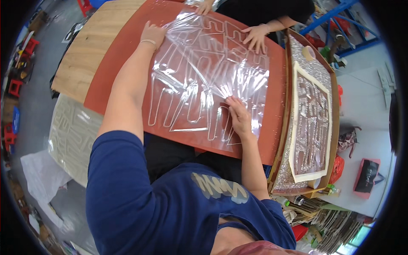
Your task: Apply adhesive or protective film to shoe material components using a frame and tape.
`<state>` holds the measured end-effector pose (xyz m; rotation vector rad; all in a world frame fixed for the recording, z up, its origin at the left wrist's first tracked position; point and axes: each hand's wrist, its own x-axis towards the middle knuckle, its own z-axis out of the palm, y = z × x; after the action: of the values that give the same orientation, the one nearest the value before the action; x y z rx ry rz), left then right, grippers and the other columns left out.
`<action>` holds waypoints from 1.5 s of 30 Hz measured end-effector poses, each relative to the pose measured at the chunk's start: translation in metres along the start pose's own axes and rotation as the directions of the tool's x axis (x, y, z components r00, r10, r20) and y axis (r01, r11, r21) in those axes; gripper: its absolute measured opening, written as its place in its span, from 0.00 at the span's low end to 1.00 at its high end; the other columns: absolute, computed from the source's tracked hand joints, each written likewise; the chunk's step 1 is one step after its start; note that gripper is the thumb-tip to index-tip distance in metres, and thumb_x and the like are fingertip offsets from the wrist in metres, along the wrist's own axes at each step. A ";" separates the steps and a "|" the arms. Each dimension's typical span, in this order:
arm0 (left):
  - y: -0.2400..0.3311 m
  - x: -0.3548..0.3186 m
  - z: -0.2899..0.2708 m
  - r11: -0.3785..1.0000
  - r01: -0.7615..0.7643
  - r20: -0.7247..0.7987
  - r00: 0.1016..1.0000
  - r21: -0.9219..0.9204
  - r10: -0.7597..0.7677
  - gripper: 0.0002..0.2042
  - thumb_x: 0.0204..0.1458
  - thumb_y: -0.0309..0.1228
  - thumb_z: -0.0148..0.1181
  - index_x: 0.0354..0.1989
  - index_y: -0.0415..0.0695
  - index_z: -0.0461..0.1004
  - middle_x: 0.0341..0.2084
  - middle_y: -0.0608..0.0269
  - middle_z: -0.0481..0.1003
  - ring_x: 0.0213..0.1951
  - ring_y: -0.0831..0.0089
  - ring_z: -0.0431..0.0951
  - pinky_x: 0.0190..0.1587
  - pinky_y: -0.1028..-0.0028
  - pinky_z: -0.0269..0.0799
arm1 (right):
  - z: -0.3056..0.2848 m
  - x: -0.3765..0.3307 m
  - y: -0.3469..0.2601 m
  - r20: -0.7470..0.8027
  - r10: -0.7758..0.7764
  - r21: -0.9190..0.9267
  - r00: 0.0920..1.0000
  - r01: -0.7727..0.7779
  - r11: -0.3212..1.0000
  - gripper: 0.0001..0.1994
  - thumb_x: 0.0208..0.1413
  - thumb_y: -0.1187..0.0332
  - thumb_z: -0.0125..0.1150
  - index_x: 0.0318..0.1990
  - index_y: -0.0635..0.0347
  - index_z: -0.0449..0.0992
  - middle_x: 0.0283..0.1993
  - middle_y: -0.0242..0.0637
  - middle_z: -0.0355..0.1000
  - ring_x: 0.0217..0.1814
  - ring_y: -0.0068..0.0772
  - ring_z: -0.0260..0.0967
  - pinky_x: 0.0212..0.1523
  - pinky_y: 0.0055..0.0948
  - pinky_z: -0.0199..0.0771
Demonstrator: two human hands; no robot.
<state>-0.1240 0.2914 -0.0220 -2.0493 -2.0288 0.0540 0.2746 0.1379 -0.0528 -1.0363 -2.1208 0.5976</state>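
A wide sheet of clear plastic film (pixel 182 91), marked with winding raised lines, lies on a red-brown mat (pixel 108 78). My left arm reaches far forward, and my left hand (pixel 154 35) pinches the film's far left corner, which is pulled into creases. Nearer to me, my right hand (pixel 241 119) rests with fingers stretched out on the film, at the end of a long diagonal crease. Across the table, a co-worker's hand (pixel 256 37) lies spread on the film's far right part. The co-worker's other hand (pixel 204 6) touches its far edge.
On the right stands a shallow cardboard tray (pixel 285 140) with silvery lining, holding a white-bordered panel (pixel 292 155) with a similar pattern. A wooden board (pixel 85 55) extends at left. Below it lies a pale patterned sheet (pixel 70 131). Blue metal framing (pixel 335 15) stands at far right.
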 end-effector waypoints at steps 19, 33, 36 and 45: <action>-0.013 -0.127 0.023 0.967 -0.245 -0.366 0.895 0.076 0.256 0.10 0.51 0.27 0.48 0.39 0.48 0.74 0.36 0.62 0.79 0.47 0.63 0.74 0.61 0.59 0.57 | -0.027 -0.064 -0.029 -0.008 0.052 0.039 0.999 -0.052 0.998 0.11 0.55 0.79 0.52 0.44 0.61 0.75 0.48 0.40 0.75 0.59 0.41 0.67 0.63 0.42 0.60; 0.011 -0.351 -0.071 0.980 -0.188 -0.287 0.944 -0.061 0.163 0.12 0.49 0.25 0.51 0.42 0.43 0.74 0.36 0.60 0.79 0.45 0.60 0.74 0.63 0.53 0.54 | -0.060 -0.192 -0.105 0.069 0.020 0.158 0.997 -0.031 0.987 0.14 0.51 0.83 0.52 0.44 0.62 0.75 0.50 0.42 0.74 0.60 0.42 0.66 0.64 0.44 0.58; 0.020 -0.408 -0.097 0.984 -0.143 -0.208 0.971 -0.106 0.119 0.12 0.49 0.24 0.52 0.42 0.43 0.74 0.36 0.59 0.78 0.45 0.59 0.74 0.62 0.50 0.53 | -0.067 -0.232 -0.122 0.088 0.037 0.199 0.995 -0.054 0.979 0.13 0.51 0.83 0.53 0.43 0.61 0.76 0.49 0.41 0.74 0.60 0.41 0.66 0.64 0.44 0.58; 0.051 -0.504 -0.108 0.989 -0.017 -0.229 0.973 -0.148 -0.018 0.10 0.49 0.25 0.56 0.41 0.43 0.74 0.37 0.61 0.77 0.47 0.57 0.73 0.61 0.49 0.54 | -0.087 -0.279 -0.149 0.130 -0.065 0.265 0.989 0.028 0.964 0.10 0.53 0.76 0.55 0.43 0.62 0.76 0.48 0.45 0.74 0.55 0.39 0.71 0.58 0.41 0.66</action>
<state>-0.0654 -0.2227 -0.0055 -2.0326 -1.9416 -0.3304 0.3897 -0.1663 -0.0048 -0.8153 -2.1058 0.9227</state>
